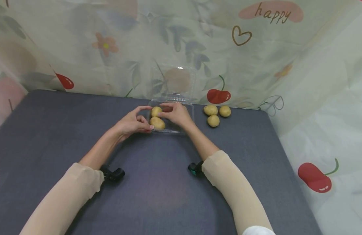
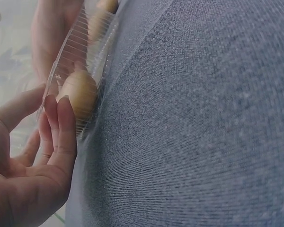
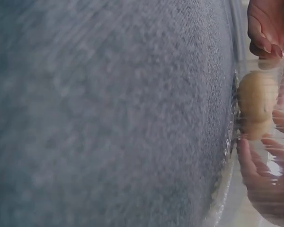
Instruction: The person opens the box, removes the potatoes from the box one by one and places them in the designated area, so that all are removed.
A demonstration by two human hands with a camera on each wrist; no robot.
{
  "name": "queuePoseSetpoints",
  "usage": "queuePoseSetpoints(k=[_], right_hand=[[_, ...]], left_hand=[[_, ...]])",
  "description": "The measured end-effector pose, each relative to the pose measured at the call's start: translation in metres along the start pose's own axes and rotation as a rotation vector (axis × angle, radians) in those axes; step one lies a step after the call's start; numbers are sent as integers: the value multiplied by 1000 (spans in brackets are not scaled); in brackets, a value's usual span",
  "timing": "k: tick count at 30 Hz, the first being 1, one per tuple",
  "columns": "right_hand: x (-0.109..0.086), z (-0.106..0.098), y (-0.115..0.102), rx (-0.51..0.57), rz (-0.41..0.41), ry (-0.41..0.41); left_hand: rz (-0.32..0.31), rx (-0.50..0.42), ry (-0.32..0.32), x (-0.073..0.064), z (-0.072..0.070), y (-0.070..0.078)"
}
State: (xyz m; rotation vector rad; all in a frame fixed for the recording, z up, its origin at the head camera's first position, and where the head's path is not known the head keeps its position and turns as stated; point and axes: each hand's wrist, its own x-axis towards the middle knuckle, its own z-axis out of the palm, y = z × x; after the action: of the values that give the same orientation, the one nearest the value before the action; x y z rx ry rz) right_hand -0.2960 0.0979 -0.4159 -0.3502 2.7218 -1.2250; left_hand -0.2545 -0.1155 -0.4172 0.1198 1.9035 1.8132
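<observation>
A clear plastic clamshell container (image 1: 172,131) stands at the table's back edge, its lid (image 1: 181,80) raised against the curtain. Two potatoes lie in its left side: a rear potato (image 1: 156,111) and a front potato (image 1: 157,123). My left hand (image 1: 131,123) holds the container's left side, thumb at the front corner and index finger reaching to the rear. In the left wrist view, its fingertips touch the ribbed wall beside a potato (image 2: 84,94). Inside the container, my right hand (image 1: 176,114) grips the rear potato. The right wrist view shows this hand (image 3: 267,184) through the clear wall.
Right of the container, three loose potatoes (image 1: 213,120) sit close together on the dark grey table (image 1: 157,182). A patterned curtain (image 1: 116,75) hangs behind the table and along its right side. Black wrist devices (image 1: 113,174) show at both sleeve cuffs.
</observation>
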Motion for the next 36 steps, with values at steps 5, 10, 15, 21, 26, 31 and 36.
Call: queuePoseSetpoints(k=[5,10,15,21,26,31,36], right_hand=[[2,2,-3,-48,23,-23],[6,4,-4,-95,25,-1],[7,7,-8,-122,38,11],[7,10,-10,-138,17,-2],[6,8,-7,-123,-4,0],[1,3,-7,-87,-14,-13],[-2,-3,-5,-47,-27,5]], left_hand=[[-1,-1,-8,0,1,2],[-2,0,-10,0,1,3],[4,-2,-12,-1,0,4],[4,1,-10,-3,-3,2],[4,-2,-11,-2,-2,1],[1,4,-9,-1,-1,0],[-5,10,2,0,0,0]])
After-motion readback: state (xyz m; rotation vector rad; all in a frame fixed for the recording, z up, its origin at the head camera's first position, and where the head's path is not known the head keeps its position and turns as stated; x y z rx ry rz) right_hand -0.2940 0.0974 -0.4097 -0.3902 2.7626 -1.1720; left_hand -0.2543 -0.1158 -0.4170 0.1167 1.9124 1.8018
